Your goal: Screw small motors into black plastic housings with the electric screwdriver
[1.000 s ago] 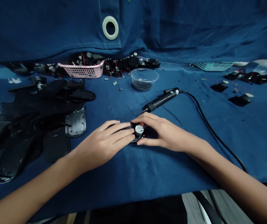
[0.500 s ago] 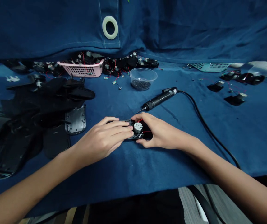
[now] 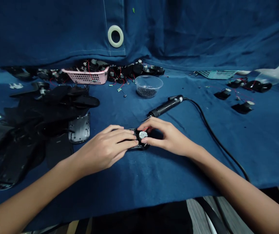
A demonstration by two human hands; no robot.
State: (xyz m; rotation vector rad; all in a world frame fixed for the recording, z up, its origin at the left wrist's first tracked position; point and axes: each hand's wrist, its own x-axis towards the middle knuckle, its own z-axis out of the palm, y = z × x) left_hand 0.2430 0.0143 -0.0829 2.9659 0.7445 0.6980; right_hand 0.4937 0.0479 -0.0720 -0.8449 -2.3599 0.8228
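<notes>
Black housing (image 3: 134, 131) with its white disc (image 3: 143, 135) sits on the blue cloth (image 3: 139, 175), clamped between my hands: left hand (image 3: 105, 146) over one end, right hand (image 3: 168, 138) pinching the other. I've no hand on the screwdriver (image 3: 166, 106) just beyond, and the black shells (image 3: 19, 156) lie heaped at left, so plenty remains unworked.

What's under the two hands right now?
A black housing with a round silver disc and red wire shows between them; the left hand and right hand hide the rest.
</notes>
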